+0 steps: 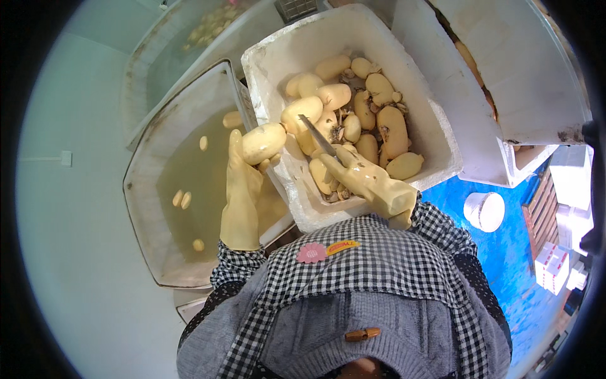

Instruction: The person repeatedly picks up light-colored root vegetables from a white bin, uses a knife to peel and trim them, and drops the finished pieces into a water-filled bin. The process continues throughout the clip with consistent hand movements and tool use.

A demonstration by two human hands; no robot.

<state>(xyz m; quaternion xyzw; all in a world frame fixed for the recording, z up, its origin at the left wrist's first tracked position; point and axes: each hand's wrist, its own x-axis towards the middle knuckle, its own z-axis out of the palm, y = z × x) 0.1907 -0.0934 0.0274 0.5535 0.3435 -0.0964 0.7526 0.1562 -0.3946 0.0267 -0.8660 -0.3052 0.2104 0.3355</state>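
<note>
My left hand (244, 189), in a cream rubber glove, holds a pale peeled lotus root segment (264, 143). This segment meets a second one (301, 115) end to end, and they appear joined. They span the near left rim of a white foam box (272, 90). My gloved right hand (364, 175) grips a knife (318, 135), its blade angled up and left past the second segment. The handle is hidden in the glove. Several more lotus root pieces (393, 130) lie in the box among dark-ended trimmings (341, 193).
Left of the box, a white tub (147, 227) of cloudy water has a few pieces (186, 200) floating in it. A larger water tub (130, 90) stands behind. On the blue floor (445, 199) are a white bucket (484, 212), a wooden pallet (539, 215) and a carton (552, 267).
</note>
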